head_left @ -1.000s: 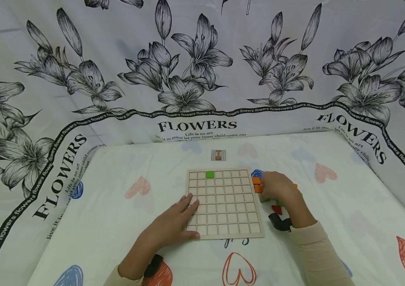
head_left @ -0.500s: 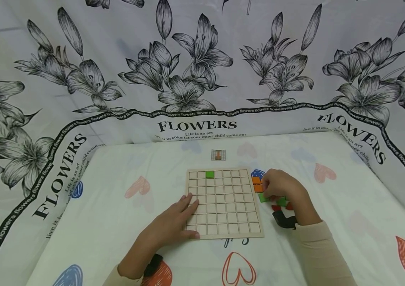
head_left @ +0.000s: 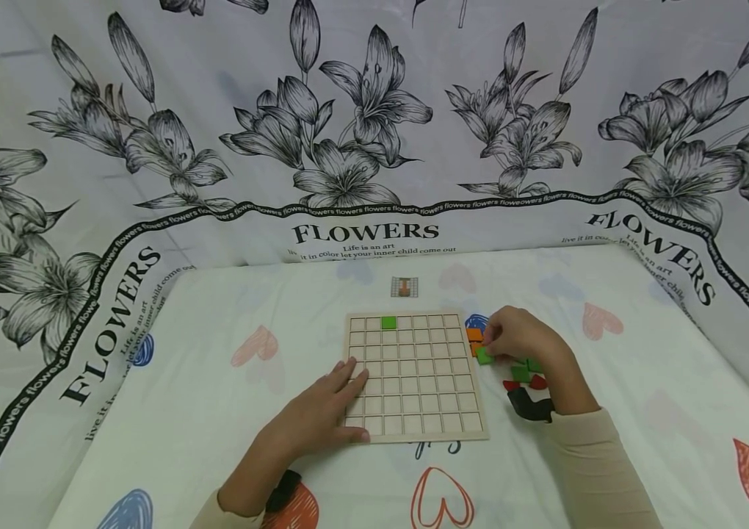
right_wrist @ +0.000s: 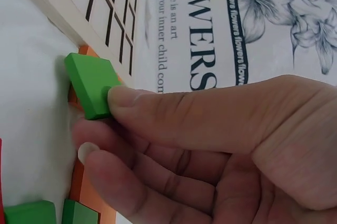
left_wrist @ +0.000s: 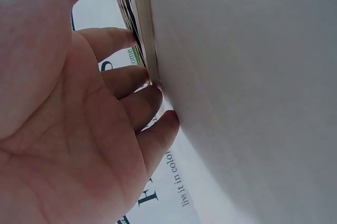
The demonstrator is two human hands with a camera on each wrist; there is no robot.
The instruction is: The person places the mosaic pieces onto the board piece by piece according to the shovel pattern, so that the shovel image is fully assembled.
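Note:
In the head view my right hand point(head_left: 518, 336) pinches a green square tile point(right_wrist: 93, 84) between thumb and fingers, just off the right edge of a wooden grid board point(head_left: 419, 383). The tile is tilted in the right wrist view, with orange tiles point(head_left: 474, 335) behind it. One green tile point(head_left: 388, 322) lies in the board's top row, third cell from the left. My left hand point(head_left: 321, 404) rests on the board's left edge, fingers spread and fairly straight; in the left wrist view its fingertips meet the board's side point(left_wrist: 145, 29).
Below my right hand lie more green tiles point(head_left: 521, 373) and red pieces point(head_left: 537, 382) on the heart-print cloth point(head_left: 308, 301). Beyond the board is a small picture card point(head_left: 404, 286) with a grid pattern. A flower-print curtain point(head_left: 454, 162) rises behind the table.
My right hand has picked the green tile out of the pile and brought it up beside the orange tiles, near the board's edge. The left hand and the board have stayed put.

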